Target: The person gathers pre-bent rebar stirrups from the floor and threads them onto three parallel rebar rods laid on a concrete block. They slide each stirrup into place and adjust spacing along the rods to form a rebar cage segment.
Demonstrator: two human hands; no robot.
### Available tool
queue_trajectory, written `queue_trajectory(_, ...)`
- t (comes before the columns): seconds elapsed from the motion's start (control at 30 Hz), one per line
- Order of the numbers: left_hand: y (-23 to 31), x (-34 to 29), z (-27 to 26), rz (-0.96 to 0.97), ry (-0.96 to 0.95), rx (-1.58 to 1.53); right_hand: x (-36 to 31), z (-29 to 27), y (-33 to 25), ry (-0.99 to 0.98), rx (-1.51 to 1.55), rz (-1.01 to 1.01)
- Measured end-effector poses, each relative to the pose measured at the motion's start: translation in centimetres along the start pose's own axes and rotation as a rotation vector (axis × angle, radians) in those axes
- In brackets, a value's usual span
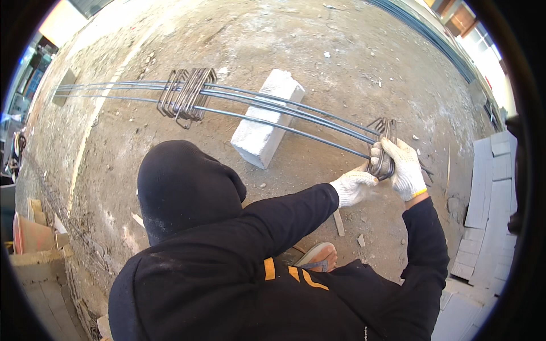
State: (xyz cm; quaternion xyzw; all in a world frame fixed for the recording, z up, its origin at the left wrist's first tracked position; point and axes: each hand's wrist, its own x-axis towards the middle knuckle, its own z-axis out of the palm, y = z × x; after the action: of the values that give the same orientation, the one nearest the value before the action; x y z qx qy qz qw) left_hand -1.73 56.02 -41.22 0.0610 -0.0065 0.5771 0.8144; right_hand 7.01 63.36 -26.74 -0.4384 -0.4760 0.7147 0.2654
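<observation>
Several long steel rebar rods (pixel 324 116) run from the far left across to my hands. Toward their right end, a bundle of bent rebar stirrups (pixel 382 166) sits around the rods. My right hand (pixel 406 169), in a white knit glove, is closed on the upper right side of this bundle. Lower down, my gloved left hand (pixel 354 184) grips the bundle's left edge; its fingertips are partly hidden. A second cluster of stirrups (pixel 187 96) hangs around the rods further left, away from both hands.
A white block (pixel 267 122) lies beneath the rods, and a grey block (pixel 63 86) stands at their far left end. Long bars (pixel 426 37) lie along the upper right edge. Stacked grey blocks (pixel 483 193) stand at right. One sandaled foot (pixel 321 256) shows below my left arm.
</observation>
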Motion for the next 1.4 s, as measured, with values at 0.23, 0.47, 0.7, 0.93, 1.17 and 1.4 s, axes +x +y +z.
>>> queue_trajectory(0.23, 5.0, -3.4, -0.2, 0.034, -0.153, -0.108, 2.1, 4.6, 0.1, -0.246, -0.103, -0.038)
queue_trajectory(0.47, 5.3, -6.6, -0.6, -0.015, 0.136, -0.246, 4.3, 7.9, 1.2, -0.359, -0.026, -0.057)
queue_trajectory(0.7, 8.9, -11.4, 1.7, -0.121, 1.173, 0.905, 1.9, 4.0, -3.2, -0.289, -0.815, 0.024)
queue_trajectory(0.93, 14.0, -13.0, 13.5, -0.347, 0.797, 1.876, 2.2, 2.4, -2.5, -0.084, -1.359, -0.521)
queue_trajectory(1.17, 20.3, -7.4, 14.2, 0.128, 0.787, 2.215, 1.9, 4.8, -1.3, -0.322, -1.091, -0.173)
queue_trajectory(1.4, 20.9, -2.9, 10.8, -0.012, 0.730, 2.500, 3.4, 6.7, -0.1, -0.218, -1.087, -0.227)
